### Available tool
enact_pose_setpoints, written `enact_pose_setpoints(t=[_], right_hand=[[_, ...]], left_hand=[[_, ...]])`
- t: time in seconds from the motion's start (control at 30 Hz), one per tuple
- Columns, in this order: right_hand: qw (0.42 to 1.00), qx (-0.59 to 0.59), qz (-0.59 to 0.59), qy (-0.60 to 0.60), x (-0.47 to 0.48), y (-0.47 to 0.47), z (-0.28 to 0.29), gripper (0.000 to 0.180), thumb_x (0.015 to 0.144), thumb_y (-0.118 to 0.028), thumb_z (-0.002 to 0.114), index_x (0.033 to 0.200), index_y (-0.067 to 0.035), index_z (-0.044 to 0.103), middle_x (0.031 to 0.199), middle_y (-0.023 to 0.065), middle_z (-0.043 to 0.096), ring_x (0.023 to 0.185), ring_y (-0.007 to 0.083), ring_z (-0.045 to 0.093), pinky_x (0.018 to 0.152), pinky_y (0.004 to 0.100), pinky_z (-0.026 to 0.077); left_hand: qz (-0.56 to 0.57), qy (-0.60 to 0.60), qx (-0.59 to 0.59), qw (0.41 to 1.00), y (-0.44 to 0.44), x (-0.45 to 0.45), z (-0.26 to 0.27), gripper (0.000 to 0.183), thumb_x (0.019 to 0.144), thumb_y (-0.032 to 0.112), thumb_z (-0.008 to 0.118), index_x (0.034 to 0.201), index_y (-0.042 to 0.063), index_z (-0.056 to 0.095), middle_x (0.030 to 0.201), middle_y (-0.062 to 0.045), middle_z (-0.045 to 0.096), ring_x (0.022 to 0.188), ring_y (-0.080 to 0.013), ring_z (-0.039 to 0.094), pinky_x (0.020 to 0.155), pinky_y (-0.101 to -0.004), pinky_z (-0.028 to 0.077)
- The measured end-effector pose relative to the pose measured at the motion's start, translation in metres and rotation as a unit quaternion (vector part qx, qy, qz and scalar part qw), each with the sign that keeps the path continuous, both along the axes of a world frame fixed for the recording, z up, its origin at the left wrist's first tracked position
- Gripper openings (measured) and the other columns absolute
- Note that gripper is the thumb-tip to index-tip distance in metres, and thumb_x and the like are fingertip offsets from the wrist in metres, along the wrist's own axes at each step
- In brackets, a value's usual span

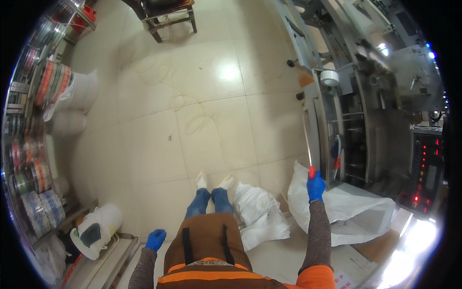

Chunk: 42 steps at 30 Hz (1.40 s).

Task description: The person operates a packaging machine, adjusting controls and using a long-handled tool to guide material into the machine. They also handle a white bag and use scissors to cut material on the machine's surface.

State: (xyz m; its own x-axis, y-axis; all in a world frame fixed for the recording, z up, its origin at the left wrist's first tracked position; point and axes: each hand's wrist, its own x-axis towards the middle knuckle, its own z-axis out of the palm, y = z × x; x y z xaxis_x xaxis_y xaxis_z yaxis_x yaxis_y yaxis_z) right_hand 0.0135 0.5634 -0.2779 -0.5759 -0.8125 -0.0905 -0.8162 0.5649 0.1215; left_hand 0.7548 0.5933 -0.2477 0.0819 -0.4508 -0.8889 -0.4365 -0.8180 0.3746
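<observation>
My right hand [316, 186], in a blue glove, grips the red handle [312, 172] of a long, thin tool. Its pale, narrow shaft [307, 141] points away from me, along the side of a metal machine frame [317, 119]. The exact kind of tool cannot be told. Below and beside this hand spreads a white plastic sack [339, 206] with its mouth gaping. My left hand [156, 240], also gloved in blue, hangs at my side with curled fingers and shows nothing in it. Nearest to it is a metal-edged ledge [131, 245].
Another white sack [261, 213] lies by my feet. A tape roll [329, 77] sits on the machine, near a control panel [426, 169] with red lights. Film rolls [43, 209] fill the left shelves; a white bucket [108, 218] stands below. Thin strip coils lie across the tiled floor [151, 144] towards a chair [166, 14].
</observation>
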Motion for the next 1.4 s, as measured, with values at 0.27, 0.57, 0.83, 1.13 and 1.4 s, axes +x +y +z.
enact_pose_setpoints(t=[0.27,0.57,0.83,1.13,1.4], right_hand=[[0.982,-0.126,-0.133,0.035,-0.031,0.017,0.066,0.033,0.09,-0.038,0.057,0.091,-0.006,0.054,0.073,0.0227,0.063,0.066,0.0427,0.061,0.056,0.052,0.047],[0.97,-0.172,-0.169,-0.009,-0.11,-0.059,0.084,0.039,0.088,-0.039,0.059,0.09,0.0,0.058,0.085,0.0285,0.063,0.08,0.0447,0.062,0.064,0.0507,0.049],[0.97,-0.186,-0.158,0.006,-0.12,-0.077,0.091,0.039,0.088,-0.038,0.058,0.093,0.0,0.057,0.087,0.0276,0.064,0.082,0.0449,0.062,0.067,0.0508,0.05],[0.969,-0.196,-0.145,-0.026,-0.127,-0.133,0.081,0.037,0.086,-0.035,0.06,0.09,0.001,0.059,0.089,0.0271,0.064,0.085,0.0442,0.062,0.069,0.0486,0.049],[0.985,-0.131,-0.11,-0.005,-0.136,-0.155,0.097,0.034,0.085,-0.031,0.06,0.092,0.001,0.064,0.088,0.0252,0.065,0.084,0.0409,0.063,0.069,0.0459,0.048]], left_hand=[[0.008,0.012,0.0,1.0,-0.01,-0.009,-0.007,0.026,0.083,0.02,0.066,0.099,-0.001,0.065,0.082,-0.009,0.067,0.07,-0.0137,0.061,0.064,-0.0287,0.051],[-0.001,0.018,-0.018,1.0,-0.012,-0.01,-0.019,0.024,0.084,0.019,0.066,0.096,-0.001,0.065,0.081,-0.008,0.066,0.067,-0.0131,0.06,0.063,-0.0276,0.051],[0.007,0.022,-0.005,1.0,0.012,-0.002,-0.028,0.024,0.085,0.02,0.062,0.098,0.0,0.064,0.081,-0.008,0.065,0.068,-0.0152,0.061,0.06,-0.0276,0.05],[0.016,0.028,-0.024,0.999,0.014,-0.007,-0.033,0.023,0.085,0.019,0.064,0.097,0.0,0.065,0.081,-0.007,0.066,0.07,-0.0125,0.06,0.064,-0.0273,0.05],[0.022,0.023,-0.02,0.999,0.02,-0.001,-0.045,0.022,0.085,0.018,0.065,0.096,0.0,0.064,0.08,-0.006,0.065,0.071,-0.0102,0.058,0.065,-0.0266,0.049]])
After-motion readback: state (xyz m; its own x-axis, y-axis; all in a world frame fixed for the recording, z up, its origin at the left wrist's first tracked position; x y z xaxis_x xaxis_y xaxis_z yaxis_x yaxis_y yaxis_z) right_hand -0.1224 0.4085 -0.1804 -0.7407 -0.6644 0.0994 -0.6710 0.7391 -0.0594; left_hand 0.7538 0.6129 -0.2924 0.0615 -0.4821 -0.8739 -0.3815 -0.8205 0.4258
